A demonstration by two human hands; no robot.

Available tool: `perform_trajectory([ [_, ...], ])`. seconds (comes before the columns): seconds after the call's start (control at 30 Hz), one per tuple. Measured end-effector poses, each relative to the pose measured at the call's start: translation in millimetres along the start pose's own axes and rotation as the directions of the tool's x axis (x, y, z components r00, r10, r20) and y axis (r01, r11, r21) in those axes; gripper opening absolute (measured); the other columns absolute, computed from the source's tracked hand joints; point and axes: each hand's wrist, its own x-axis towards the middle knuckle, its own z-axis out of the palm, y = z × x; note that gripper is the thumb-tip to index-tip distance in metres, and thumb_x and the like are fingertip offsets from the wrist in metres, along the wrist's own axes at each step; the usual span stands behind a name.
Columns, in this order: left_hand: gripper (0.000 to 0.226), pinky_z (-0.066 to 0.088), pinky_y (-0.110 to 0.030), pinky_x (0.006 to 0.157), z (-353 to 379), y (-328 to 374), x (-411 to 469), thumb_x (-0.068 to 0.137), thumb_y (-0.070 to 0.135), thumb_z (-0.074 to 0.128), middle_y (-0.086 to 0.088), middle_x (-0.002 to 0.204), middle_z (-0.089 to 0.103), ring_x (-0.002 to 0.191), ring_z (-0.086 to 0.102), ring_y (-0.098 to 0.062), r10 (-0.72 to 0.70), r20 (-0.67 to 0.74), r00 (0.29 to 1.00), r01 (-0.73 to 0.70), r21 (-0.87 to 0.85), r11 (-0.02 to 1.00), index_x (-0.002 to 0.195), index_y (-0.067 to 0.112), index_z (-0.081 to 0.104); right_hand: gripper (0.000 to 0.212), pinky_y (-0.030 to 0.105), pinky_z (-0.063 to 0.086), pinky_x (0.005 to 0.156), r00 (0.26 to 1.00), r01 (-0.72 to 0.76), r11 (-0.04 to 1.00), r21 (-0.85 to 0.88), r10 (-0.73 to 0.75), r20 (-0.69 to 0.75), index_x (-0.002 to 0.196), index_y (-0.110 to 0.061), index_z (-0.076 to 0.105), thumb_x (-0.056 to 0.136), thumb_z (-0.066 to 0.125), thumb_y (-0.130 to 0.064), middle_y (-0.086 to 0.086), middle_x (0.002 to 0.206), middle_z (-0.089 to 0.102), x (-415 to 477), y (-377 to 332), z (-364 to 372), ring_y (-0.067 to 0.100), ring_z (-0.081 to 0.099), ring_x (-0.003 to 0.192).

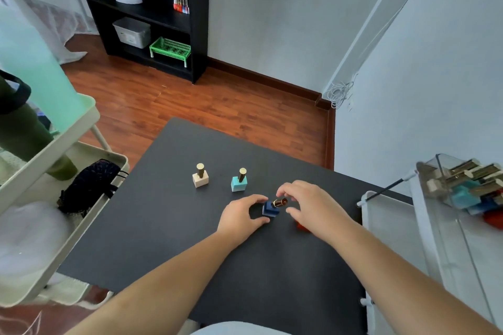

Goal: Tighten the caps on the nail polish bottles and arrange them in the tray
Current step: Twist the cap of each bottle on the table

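A dark blue nail polish bottle (270, 209) with a gold cap (280, 202) is tilted on the black table (168, 226). My left hand (241, 216) grips its square base between thumb and fingers. My right hand (307, 205) curls around the cap with fingers apart; whether they touch it I cannot tell. A beige bottle (200, 177) and a light blue bottle (239, 182) stand upright farther back. A red bottle (301, 225) is mostly hidden under my right hand. The clear tray (435, 171) at the right holds several bottles lying down.
A pale green cart (68, 149) with a dark bag and a white bundle stands at the table's left edge. A white unit (389, 226) under the tray borders the right. A black shelf (152, 8) stands far back across the wood floor.
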Motion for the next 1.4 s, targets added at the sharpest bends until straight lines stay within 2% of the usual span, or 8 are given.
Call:
perform_trajectory([
  [0.37,0.026,0.046,-0.017,0.082,6,-1,3,0.077,0.025,0.074,0.019,0.098,0.07,0.091,0.06,0.003,0.03,-0.044,0.999,-0.033,-0.057,0.998,0.101,0.035,0.07,0.018,0.031,0.047,0.074,0.998,-0.028,0.998,-0.058,0.025,-0.051,0.1,-0.02,0.062,0.086,0.06,-0.031,-0.001,0.088,0.066,15,2,7,0.019,0.06,0.084],
  [0.53,0.029,0.045,-0.016,0.083,7,-3,3,0.077,0.024,0.075,0.017,0.101,0.071,0.089,0.058,0.005,0.038,-0.058,0.998,-0.04,-0.048,0.998,0.105,0.034,0.07,0.018,0.03,0.046,0.079,1.0,0.011,0.997,-0.071,-0.01,0.016,0.106,-0.022,0.063,0.088,0.058,-0.02,0.0,0.096,0.066,20,1,9,0.02,0.06,0.092],
  [0.7,0.029,0.038,-0.007,0.076,7,-2,3,0.078,0.026,0.074,0.018,0.099,0.071,0.09,0.06,0.004,0.041,-0.064,0.997,-0.044,-0.035,0.998,0.104,0.036,0.069,0.034,0.03,0.047,0.073,0.997,-0.072,0.994,-0.082,0.071,-0.011,0.105,-0.021,0.059,0.083,0.061,-0.047,-0.001,0.09,0.066,23,1,7,0.02,0.062,0.085],
  [0.83,0.03,0.04,-0.013,0.08,8,-3,3,0.079,0.025,0.073,0.016,0.103,0.071,0.093,0.059,0.002,0.044,-0.069,0.997,-0.045,-0.023,0.999,0.108,0.034,0.068,0.026,0.029,0.046,0.082,0.999,0.035,0.997,-0.062,-0.033,0.031,0.112,-0.024,0.06,0.086,0.06,-0.022,-0.001,0.103,0.063,24,-1,5,0.02,0.06,0.095],
  [1.0,0.03,0.046,-0.02,0.086,8,-3,3,0.081,0.027,0.071,0.015,0.106,0.07,0.097,0.06,-0.001,0.048,-0.064,0.997,-0.048,-0.003,0.999,0.11,0.034,0.067,0.031,0.029,0.048,0.071,0.998,-0.062,0.994,-0.087,0.061,-0.014,0.096,-0.019,0.063,0.081,0.064,-0.046,0.0,0.083,0.068,26,-1,3,0.017,0.061,0.078],
  [1.17,0.032,0.045,-0.019,0.086,9,-3,2,0.081,0.026,0.071,0.014,0.108,0.07,0.099,0.06,-0.002,0.051,-0.072,0.996,-0.05,0.008,0.999,0.112,0.032,0.067,0.017,0.026,0.044,0.076,0.999,0.032,0.997,-0.07,-0.031,0.021,0.101,-0.02,0.065,0.085,0.063,-0.025,-0.001,0.093,0.066,28,1,3,0.018,0.061,0.088],
  [1.27,0.032,0.046,-0.019,0.085,9,-3,2,0.082,0.027,0.071,0.014,0.108,0.07,0.098,0.06,-0.002,0.047,-0.066,0.997,-0.046,0.014,0.999,0.113,0.033,0.067,0.031,0.03,0.05,0.07,0.999,-0.04,0.993,-0.114,0.037,-0.022,0.087,-0.017,0.065,0.081,0.063,-0.047,0.0,0.08,0.068,28,1,4,0.017,0.061,0.076],
  [1.4,0.031,0.047,-0.021,0.087,8,-3,3,0.082,0.027,0.071,0.014,0.107,0.07,0.099,0.061,-0.003,0.044,-0.072,0.996,-0.045,-0.002,0.999,0.112,0.033,0.067,0.029,0.028,0.049,0.076,1.0,0.02,1.0,0.002,-0.02,-0.01,0.107,-0.027,0.061,0.08,0.067,-0.036,-0.008,0.09,0.061,26,2,5,0.011,0.058,0.083],
])
